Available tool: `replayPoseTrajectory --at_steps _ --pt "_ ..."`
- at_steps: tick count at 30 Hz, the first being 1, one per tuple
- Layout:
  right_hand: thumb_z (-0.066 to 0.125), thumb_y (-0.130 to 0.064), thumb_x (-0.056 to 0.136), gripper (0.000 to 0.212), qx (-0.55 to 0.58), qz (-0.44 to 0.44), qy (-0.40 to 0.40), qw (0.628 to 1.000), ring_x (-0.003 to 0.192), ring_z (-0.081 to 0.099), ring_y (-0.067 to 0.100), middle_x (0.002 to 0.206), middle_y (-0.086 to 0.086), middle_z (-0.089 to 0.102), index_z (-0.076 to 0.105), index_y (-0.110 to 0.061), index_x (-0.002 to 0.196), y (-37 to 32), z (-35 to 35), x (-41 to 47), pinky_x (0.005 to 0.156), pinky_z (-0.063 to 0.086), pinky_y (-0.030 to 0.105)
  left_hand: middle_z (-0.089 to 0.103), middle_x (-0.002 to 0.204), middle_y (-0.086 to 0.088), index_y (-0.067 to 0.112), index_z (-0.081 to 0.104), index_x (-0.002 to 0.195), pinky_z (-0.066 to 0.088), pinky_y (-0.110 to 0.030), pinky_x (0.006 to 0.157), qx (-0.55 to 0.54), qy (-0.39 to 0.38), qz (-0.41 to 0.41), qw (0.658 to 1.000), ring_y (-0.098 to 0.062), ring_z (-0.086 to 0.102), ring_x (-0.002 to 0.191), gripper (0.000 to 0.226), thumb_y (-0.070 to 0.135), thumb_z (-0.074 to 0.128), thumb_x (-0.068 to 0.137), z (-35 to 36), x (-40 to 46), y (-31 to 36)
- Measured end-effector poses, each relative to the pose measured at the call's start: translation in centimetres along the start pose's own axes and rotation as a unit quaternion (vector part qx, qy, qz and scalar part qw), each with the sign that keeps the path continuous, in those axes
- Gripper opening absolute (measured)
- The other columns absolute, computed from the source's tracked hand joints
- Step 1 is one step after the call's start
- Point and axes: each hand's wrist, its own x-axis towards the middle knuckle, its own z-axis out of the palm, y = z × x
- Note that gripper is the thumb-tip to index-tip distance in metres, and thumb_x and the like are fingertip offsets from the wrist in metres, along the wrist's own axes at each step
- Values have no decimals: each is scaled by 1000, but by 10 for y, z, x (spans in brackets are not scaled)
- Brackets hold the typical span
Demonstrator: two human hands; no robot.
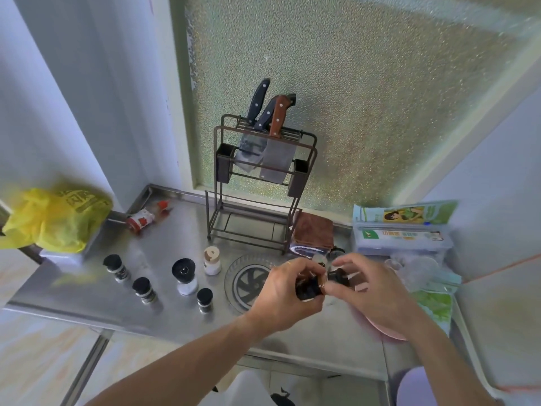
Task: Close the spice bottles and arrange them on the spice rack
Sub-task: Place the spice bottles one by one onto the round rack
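My left hand [285, 291] grips bottle [307, 288], right hand [361, 285] pinches cap [339, 276]; rack [257, 200] holds 0 bottles, 5 wait left.

A stainless steel table [164, 247] fills the lower middle of the frame. At its back centre stands a dark wire rack [257, 183] holding knives. Just right of the rack lies a folded brown cloth [314, 231]. In the left foreground stand three small black-capped spice bottles [115, 268] [143, 290] [204, 300], a larger grinder [184, 276] and a white bottle with a tan cap [212, 260]. A red-and-white tube [140, 219] lies at the back left. A yellow bag [55, 219] sits at the far left edge.
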Motion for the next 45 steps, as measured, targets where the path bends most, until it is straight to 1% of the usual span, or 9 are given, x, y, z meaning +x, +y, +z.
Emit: replayPoseTrajectory --at_steps 7,11,15,19,23,26,29,34,45 --pt "69 -63 78 31 -95 32 -19 995 73 67 2 85 -17 70 66 -37 95 4 -6 -1 64 47 18 72 98 7 24 65 110 59 -29 80 12 -8 6 1000 -8 71 87 42 21 81 71 3 -2 -3" --pt "79 -39 80 31 -88 21 -58 994 73 69 -2 90 -15 71 63 -41 106 3 -9 -6 70 57 21 73 100 7 25 64 110 59 -28 82 11 -12 7 1000 -7 70 89 42 21 81 71 4 -3 -3" --pt "65 -65 80 31 -102 40 -37 993 68 67 3 76 -13 71 68 -35 88 6 -7 -6 63 49 22 73 99 8 28 63 108 59 -31 81 15 -6 18 1000 -8 70 89 42 22 81 70 6 -5 -7" --pt "79 -41 80 30 -82 27 -63 994 72 69 -3 86 -14 72 65 -39 106 7 -9 -10 71 57 22 73 99 8 27 63 108 58 -31 82 21 -9 20 1000 -8 69 89 42 23 81 71 9 -7 -7" --pt "60 -68 82 33 -94 47 -38 994 69 67 -2 76 -13 71 68 -37 91 14 -6 -12 63 45 15 72 98 8 24 63 110 59 -31 81 11 -14 17 1000 -8 70 88 43 22 81 71 12 -12 -9" --pt "78 -47 80 34 -58 38 -55 996 72 68 -5 83 -13 72 64 -40 110 17 -4 -15 70 56 18 72 97 8 23 64 109 59 -30 82 7 -16 12 1000 -8 70 88 41 21 81 71 15 -13 -8" --pt "64 -58 86 29 -57 60 -46 995 63 70 1 70 -8 75 71 -30 87 23 -2 -17 72 60 32 72 95 8 24 64 108 59 -30 81 12 -15 9 1000 -8 70 87 41 22 81 71 19 -14 -9" --pt "83 -36 76 38 -36 38 -33 998 76 68 -6 92 -14 73 66 -38 110 27 -4 -20 68 56 14 72 94 5 23 64 108 60 -33 79 -5 -18 -1 1000 -11 72 84 41 20 81 71 27 -14 -10" --pt "84 -45 72 28 -12 113 67 991 66 65 1 72 -11 69 70 -31 90 59 40 -13 66 57 25 73 101 8 20 64 109 57 -31 88 30 -43 -69 996 -7 70 92 34 20 79 78 63 -12 -43"
